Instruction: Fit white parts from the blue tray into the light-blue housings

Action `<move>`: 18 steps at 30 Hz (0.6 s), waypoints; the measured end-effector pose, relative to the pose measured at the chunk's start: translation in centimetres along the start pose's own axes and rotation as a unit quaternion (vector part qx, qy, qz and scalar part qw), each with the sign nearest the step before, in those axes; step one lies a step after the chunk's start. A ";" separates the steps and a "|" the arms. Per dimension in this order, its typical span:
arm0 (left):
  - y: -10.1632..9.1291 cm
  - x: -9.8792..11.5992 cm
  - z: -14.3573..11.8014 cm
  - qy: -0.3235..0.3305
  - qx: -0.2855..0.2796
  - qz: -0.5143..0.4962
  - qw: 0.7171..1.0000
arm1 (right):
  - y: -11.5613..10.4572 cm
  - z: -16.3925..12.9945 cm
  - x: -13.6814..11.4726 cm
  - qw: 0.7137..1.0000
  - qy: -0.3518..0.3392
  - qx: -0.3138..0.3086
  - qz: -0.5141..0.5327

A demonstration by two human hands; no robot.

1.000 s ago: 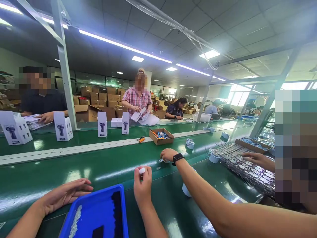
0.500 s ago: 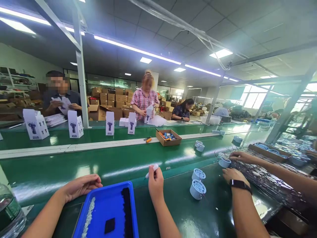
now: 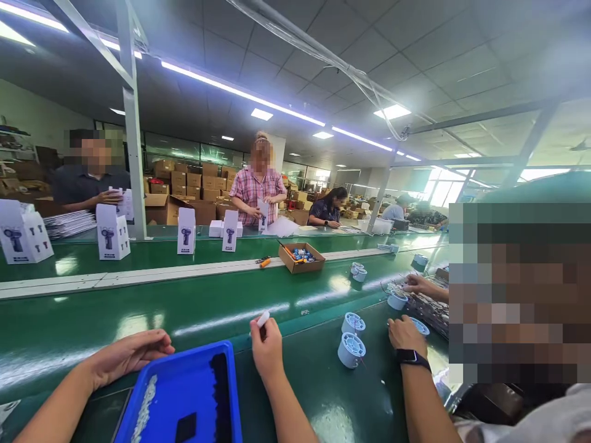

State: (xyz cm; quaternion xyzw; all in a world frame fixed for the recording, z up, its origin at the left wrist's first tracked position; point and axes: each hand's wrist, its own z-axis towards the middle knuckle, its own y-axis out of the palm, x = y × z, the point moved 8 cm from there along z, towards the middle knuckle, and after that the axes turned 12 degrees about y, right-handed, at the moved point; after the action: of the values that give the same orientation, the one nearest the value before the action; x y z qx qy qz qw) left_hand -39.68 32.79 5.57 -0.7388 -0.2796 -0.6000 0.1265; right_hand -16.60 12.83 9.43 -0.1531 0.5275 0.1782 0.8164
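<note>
My right hand (image 3: 266, 346) is closed around a small white cylindrical part (image 3: 263, 319) that sticks up above my fingers, just past the far right corner of a blue plastic tray (image 3: 184, 394). My left hand (image 3: 124, 355) rests palm down on the green belt (image 3: 138, 320) at the tray's far left corner, fingers apart and empty. The tray holds a row of small white pieces (image 3: 144, 403) and dark foam strips (image 3: 218, 394).
A co-worker's hand with a black watch (image 3: 409, 354) lies at my right, beside two pale blue round parts (image 3: 351, 349). A cardboard box (image 3: 301, 256) of small items and white product boxes (image 3: 185, 231) stand farther along the belt. Other people work across the line.
The view has swung back to the left. My right hand has turned the white part more upright. The co-worker's watch hand stays near the round parts; my left hand is unchanged.
</note>
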 end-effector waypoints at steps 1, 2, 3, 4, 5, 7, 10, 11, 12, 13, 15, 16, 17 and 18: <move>0.1 0.1 0.0 -0.001 0.000 -0.005 1.000 | -0.1 -0.1 0.1 1.000 0.001 0.008 -0.003; 0.1 0.1 0.0 -0.001 0.001 -0.008 1.000 | -0.3 -0.1 0.3 1.000 0.002 0.021 -0.006; 0.1 0.2 0.0 -0.002 0.001 -0.008 1.000 | -0.5 -0.1 0.5 0.999 0.003 0.035 -0.008; 0.1 0.2 0.0 0.002 0.002 -0.005 1.000 | -0.7 0.0 0.7 0.999 0.004 0.045 -0.012; 0.0 0.3 0.0 0.005 0.003 -0.001 1.000 | -0.8 0.1 0.9 0.999 0.005 0.048 -0.016; 0.1 0.3 0.0 0.008 0.003 0.004 1.000 | -0.7 0.4 1.1 0.999 0.003 0.043 -0.025; 0.3 0.3 -0.2 0.004 0.008 -0.007 1.000 | -0.5 0.4 0.7 0.998 -0.006 0.048 -0.033; 0.5 0.3 -0.3 0.002 0.011 -0.012 1.000 | -0.4 0.2 0.4 0.998 -0.012 0.052 -0.034; 0.6 0.3 -0.4 0.001 0.014 -0.015 1.000 | -0.1 0.0 0.1 0.998 -0.018 0.053 -0.035; 0.6 0.4 -0.4 0.001 0.017 -0.018 1.000 | 0.2 -0.3 -0.3 0.998 -0.024 0.051 -0.036; 0.7 0.6 -0.5 0.003 0.023 -0.022 0.999 | 1.0 -0.9 -0.8 0.998 -0.035 0.041 -0.039; 0.6 0.7 -0.5 0.003 0.027 -0.024 0.999 | 1.3 -1.1 -0.9 0.998 -0.038 0.035 -0.041; 0.6 0.7 -0.4 0.003 0.031 -0.026 0.999 | 1.6 -1.3 -0.9 0.998 -0.039 0.029 -0.044; 0.5 0.8 -0.4 0.004 0.034 -0.027 0.999 | 1.9 -1.4 -0.8 0.998 -0.039 0.023 -0.047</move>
State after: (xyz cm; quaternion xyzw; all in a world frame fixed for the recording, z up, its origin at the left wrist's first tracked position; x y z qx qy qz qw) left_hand -39.63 32.38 6.50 -0.7241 -0.3190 -0.5961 0.1363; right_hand -18.88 13.77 9.54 -0.1516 0.4917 0.1336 0.8470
